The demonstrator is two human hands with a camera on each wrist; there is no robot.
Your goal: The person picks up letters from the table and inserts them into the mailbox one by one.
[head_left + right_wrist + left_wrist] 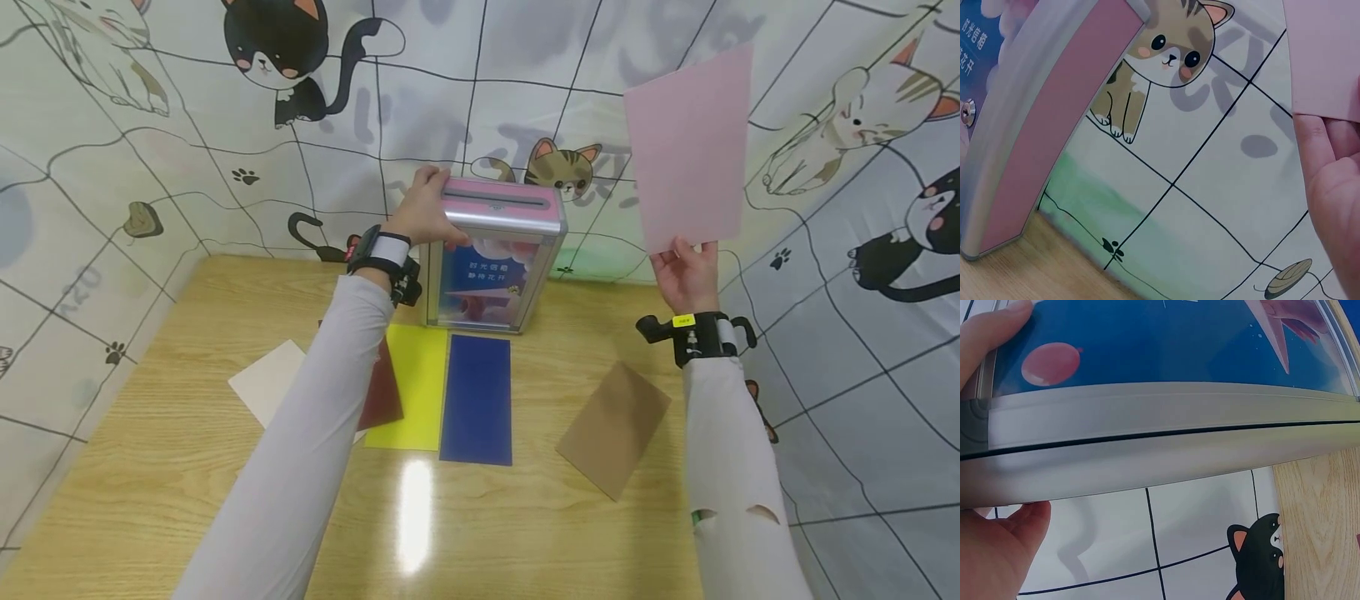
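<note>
The left hand (427, 208) grips the slotted ballot box (491, 258) at its top corner, probably to steady it. The right hand (686, 271) pinches a pink sheet (690, 146) upright above the table (150, 467).

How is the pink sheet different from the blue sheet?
The pink sheet is pale; the blue sheet is dark. The pink sheet is held up in the air by the right hand; the blue sheet lies flat on the table, untouched, in front of the box. Both are plain rectangles.
</note>
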